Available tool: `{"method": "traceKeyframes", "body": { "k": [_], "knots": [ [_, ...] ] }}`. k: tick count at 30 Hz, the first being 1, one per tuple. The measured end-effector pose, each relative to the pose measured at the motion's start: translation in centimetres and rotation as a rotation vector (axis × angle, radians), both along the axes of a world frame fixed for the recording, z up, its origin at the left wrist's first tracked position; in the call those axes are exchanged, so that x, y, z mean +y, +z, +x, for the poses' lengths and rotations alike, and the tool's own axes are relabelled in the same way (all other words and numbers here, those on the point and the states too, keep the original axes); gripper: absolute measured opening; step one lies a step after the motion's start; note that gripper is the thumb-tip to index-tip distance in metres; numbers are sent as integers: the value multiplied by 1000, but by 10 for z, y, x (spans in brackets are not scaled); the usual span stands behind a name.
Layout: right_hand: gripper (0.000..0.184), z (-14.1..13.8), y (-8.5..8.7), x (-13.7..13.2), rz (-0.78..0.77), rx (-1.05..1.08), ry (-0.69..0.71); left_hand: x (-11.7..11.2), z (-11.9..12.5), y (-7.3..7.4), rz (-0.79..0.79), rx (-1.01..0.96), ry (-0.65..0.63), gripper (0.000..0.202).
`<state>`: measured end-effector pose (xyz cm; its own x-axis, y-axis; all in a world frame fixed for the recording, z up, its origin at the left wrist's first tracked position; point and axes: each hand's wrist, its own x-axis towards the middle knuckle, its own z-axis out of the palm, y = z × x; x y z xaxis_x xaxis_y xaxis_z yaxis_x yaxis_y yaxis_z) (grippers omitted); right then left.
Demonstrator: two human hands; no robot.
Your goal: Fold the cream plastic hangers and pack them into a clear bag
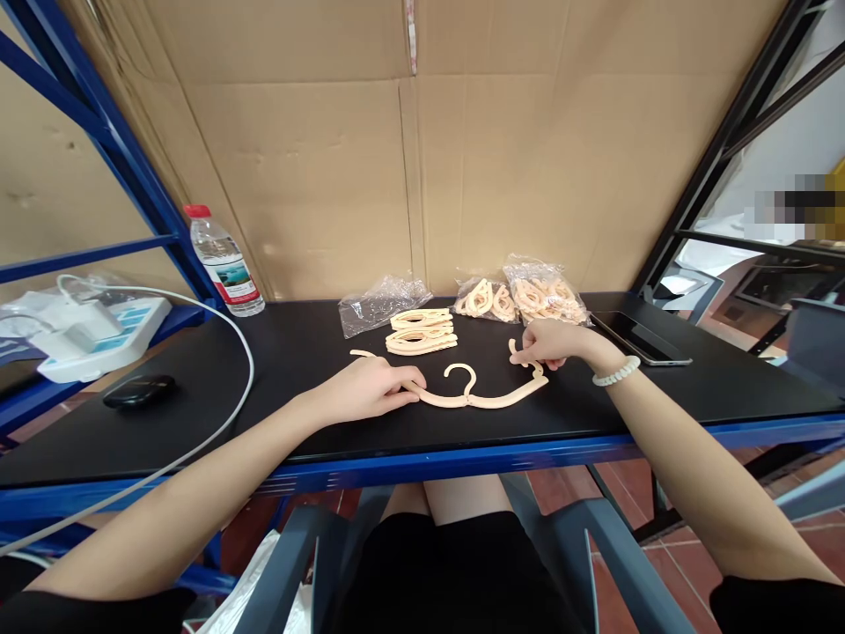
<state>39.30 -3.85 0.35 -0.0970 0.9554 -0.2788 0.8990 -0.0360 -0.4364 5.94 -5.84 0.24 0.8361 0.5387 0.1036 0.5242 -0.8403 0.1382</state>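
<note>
A cream plastic folding hanger (pixel 472 396) lies spread open on the black tabletop (pixel 297 352), its hook pointing up. My left hand (pixel 373 387) rests on the hanger's left arm with the fingers closed over its end. Over at the other end, my right hand (pixel 551 343) pinches the right arm's folding tip; a white beaded bracelet sits on that wrist. Just behind the hanger is a small stack of folded hangers (pixel 421 331).
Behind the stack lie an empty clear bag (pixel 379 302) and two bags of folded hangers (pixel 521 298). A phone (pixel 639 338) lies at right, a water bottle (pixel 223 261) at back left, a black mouse (pixel 140 390) and white cable (pixel 238 387) at left. A cardboard wall stands behind.
</note>
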Motion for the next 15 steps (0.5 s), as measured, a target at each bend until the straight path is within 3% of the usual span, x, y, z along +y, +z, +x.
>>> {"method": "traceKeyframes", "body": {
  "k": [6, 11, 15],
  "knots": [
    [28, -1, -2, -1, 9, 64, 90, 1, -2, 0, 13, -9, -11, 15],
    [39, 8, 9, -8, -18, 15, 78, -1, -2, 2, 32, -50, 16, 13],
    [46, 9, 16, -19, -73, 6, 152, -1, -2, 0, 69, -30, 18, 14]
  ]
}}
